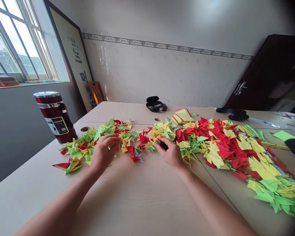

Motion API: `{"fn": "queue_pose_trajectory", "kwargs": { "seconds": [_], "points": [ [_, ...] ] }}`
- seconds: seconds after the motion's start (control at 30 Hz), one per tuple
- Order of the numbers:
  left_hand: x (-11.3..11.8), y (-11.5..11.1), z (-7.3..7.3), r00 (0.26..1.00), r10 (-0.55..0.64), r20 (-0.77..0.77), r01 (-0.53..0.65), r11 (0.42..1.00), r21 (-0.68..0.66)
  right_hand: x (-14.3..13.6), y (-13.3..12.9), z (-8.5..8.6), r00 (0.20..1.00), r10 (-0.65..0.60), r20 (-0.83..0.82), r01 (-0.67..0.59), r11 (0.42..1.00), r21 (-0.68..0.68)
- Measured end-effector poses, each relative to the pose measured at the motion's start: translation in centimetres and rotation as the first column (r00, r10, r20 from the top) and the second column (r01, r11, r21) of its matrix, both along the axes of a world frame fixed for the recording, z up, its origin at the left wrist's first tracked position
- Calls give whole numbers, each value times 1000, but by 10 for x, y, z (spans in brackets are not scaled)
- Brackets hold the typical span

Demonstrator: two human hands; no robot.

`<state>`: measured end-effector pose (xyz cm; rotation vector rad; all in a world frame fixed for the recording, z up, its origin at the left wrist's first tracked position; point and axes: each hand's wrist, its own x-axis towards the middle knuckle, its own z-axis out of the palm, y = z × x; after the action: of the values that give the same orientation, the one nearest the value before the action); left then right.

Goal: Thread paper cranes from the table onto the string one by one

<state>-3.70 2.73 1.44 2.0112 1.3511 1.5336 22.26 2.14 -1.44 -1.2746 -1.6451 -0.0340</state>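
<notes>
Flask (56,119) stands capped (contents hidden), right hand (172,153) grasping a dark tool (163,144), left hand (103,150) curled, hold unclear.

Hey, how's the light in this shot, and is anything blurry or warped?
Head view: window glaringly bright, glare patch high on the wall; head view, right: dark corners, blurry green papers; head view, left: flask seemingly tilted by lens distortion, soft shadow beside left forearm.

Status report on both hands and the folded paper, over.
Left hand at the paper, hold unclear. Right hand: small dark object in its grip. Folded paper heaped beyond both hands. Red flask at left, apart from both hands.
</notes>
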Motion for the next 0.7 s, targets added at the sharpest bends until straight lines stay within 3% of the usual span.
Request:
{"fn": "queue_pose_trajectory", "kwargs": {
  "seconds": [0.13,0.27,0.37,0.5,0.7],
  "points": [
    [13,-6,-7,978,-37,207,76,981,-181,-14,-9,2,996,85,6,-84,994,-70],
    [24,-9,-10,888,-134,440,272,924,-267,-22,-17,3,984,176,38,-171,979,-113],
    [29,-11,-10,739,-139,659,449,831,-329,-26,-20,2,962,270,33,-261,952,-157],
    [31,-15,-9,486,-8,874,657,663,-359,-32,-25,3,916,399,-41,-399,896,-195],
    [33,-22,-6,356,13,935,799,515,-311,-40,-37,11,900,422,-113,-437,868,-238]
  ]
}}
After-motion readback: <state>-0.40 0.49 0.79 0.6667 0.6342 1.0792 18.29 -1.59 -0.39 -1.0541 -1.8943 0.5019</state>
